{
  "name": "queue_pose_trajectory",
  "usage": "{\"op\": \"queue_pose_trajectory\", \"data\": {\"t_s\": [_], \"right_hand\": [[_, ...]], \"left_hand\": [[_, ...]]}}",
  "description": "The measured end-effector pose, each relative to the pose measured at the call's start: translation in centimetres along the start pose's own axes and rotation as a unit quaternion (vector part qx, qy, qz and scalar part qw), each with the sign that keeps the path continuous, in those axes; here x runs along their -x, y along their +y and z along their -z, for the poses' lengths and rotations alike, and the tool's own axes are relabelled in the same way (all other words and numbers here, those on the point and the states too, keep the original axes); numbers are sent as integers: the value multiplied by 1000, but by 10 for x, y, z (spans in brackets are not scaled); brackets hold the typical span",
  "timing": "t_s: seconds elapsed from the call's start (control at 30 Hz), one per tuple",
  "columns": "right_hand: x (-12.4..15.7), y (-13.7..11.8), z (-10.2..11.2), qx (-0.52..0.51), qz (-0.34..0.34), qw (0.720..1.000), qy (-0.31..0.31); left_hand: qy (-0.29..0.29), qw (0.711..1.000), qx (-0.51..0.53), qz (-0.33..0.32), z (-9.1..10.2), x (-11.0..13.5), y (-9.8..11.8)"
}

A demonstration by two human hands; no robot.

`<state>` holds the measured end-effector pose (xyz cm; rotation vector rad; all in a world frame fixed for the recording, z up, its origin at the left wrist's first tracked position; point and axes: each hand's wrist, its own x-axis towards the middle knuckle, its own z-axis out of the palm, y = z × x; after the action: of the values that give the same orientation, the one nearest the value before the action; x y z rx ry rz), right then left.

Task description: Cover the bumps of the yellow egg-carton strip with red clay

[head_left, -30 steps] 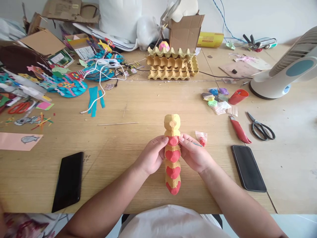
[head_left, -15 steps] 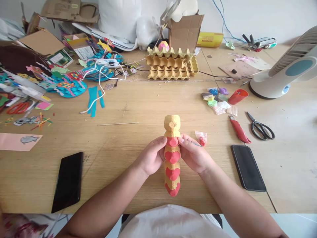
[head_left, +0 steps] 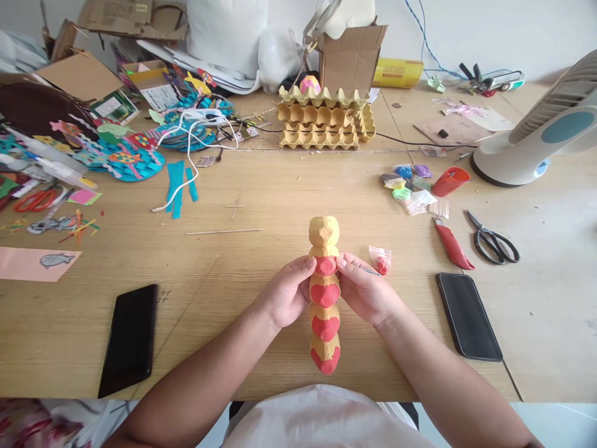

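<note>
A strip of egg carton point(head_left: 325, 311) with a row of bumps points lengthwise away from me, over the near part of the table. Red patches that look like clay cover several of its bumps; the far end is bare yellow. My left hand point(head_left: 289, 289) grips its left edge, thumb on the topmost red patch. On the opposite edge my right hand point(head_left: 366, 286) grips it the same way, and a thin blue-tipped stick point(head_left: 372, 271) shows along that hand. The fingers beneath the strip are hidden. Just beyond my right hand lies a small clear bag point(head_left: 381, 260) with red clay in it.
On the right are a black phone point(head_left: 470, 317), a red-handled cutter point(head_left: 452, 244), scissors point(head_left: 495, 239), clay packets point(head_left: 405, 182), a red cup point(head_left: 450, 182) and a fan point(head_left: 527, 143). Egg cartons point(head_left: 321, 118) stand at the back. A black tablet point(head_left: 129, 339) lies left.
The near end of the egg carton strip has tipped slightly toward me. Both hands keep the same hold, and the view has shifted very slightly.
</note>
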<state>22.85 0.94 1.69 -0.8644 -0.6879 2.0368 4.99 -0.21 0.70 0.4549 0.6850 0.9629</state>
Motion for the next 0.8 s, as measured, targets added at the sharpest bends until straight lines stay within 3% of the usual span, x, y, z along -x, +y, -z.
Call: {"op": "queue_pose_trajectory", "data": {"t_s": [0.13, 0.4, 0.8], "right_hand": [[-2, 1, 2, -21, 6, 1000, 22], [-7, 5, 3, 8, 28, 999, 15], [-11, 3, 4, -7, 38, 998, 47]], "left_hand": [[-4, 1000, -27, -14, -3, -1, 0], [72, 993, -48, -83, -1, -5, -4], [35, 983, -135, -123, 6, -9, 4]]}}
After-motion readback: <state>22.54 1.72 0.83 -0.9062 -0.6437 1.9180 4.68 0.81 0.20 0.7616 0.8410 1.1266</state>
